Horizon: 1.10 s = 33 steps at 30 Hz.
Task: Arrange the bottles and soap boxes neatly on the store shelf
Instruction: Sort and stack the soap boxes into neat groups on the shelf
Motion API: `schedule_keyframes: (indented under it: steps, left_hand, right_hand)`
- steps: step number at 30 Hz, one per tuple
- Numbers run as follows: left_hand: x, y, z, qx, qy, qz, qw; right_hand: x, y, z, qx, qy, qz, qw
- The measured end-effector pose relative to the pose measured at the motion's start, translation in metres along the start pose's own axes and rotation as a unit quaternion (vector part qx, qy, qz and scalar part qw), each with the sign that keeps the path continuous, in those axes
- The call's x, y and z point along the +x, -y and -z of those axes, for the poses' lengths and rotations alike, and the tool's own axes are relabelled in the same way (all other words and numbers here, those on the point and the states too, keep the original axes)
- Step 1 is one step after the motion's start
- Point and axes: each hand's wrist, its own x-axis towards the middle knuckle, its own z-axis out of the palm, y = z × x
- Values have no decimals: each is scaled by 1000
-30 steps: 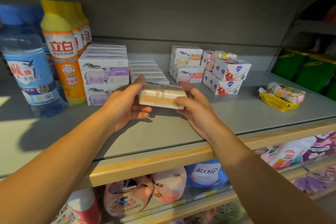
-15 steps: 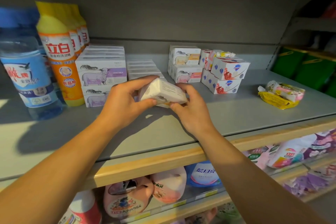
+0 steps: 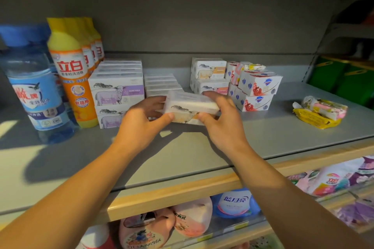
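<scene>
A white soap box [image 3: 190, 106] with a sheep picture is held between both hands just above the grey shelf [image 3: 202, 147]. My left hand [image 3: 141, 125] grips its left end, thumb under the front. My right hand [image 3: 220, 121] grips its right end, fingers over the top. Behind them lies a low row of flat white boxes [image 3: 162, 83]. To the left stand stacked purple sheep soap boxes [image 3: 117, 91], yellow-orange detergent bottles [image 3: 74, 79] and a blue bottle [image 3: 36, 91]. To the right are orange sheep boxes [image 3: 208, 70] and red-and-white soap boxes [image 3: 259, 85].
Loose yellow and pink wrapped soaps [image 3: 321, 111] lie at the shelf's right. A wooden front lip [image 3: 182, 194] edges the shelf; refill pouches [image 3: 192, 216] sit on the shelf below. Green containers [image 3: 344, 79] stand at the far right.
Both hands turned the soap box, so its sheep-printed face now points toward me, and carried it slightly back toward the row of flat boxes.
</scene>
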Motion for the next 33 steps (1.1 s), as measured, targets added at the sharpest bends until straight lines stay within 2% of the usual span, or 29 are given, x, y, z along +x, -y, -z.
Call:
schedule_keyframes:
  steps: [2, 4, 7, 10, 13, 22, 29, 33]
  left_hand:
    - [0, 4, 1, 78, -13, 32, 996]
    - [-2, 5, 2, 145, 16, 42, 988]
    - [-6, 5, 0, 261, 128, -5, 957]
    - [-4, 8, 1, 318, 217, -53, 921]
    - [-3, 13, 9, 317, 248, -82, 912]
    - [-1, 21, 15, 277, 236, -76, 928]
    - [3, 29, 16, 267, 224, -49, 936]
    - [4, 30, 15, 261, 231, -35, 937]
  right_hand:
    - [15, 4, 6, -21, -22, 7, 1000]
    - [33, 9, 8, -36, -36, 11, 999]
    - [65, 12, 0, -83, -30, 31, 996]
    - [97, 10, -16, -124, 0, 35, 992]
    - [118, 2, -37, -127, 39, 50, 990]
    - [154, -9, -81, -203, 92, 149, 963]
    - [189, -7, -112, -318, 77, 145, 934]
    - [207, -4, -127, -341, 89, 144, 925]
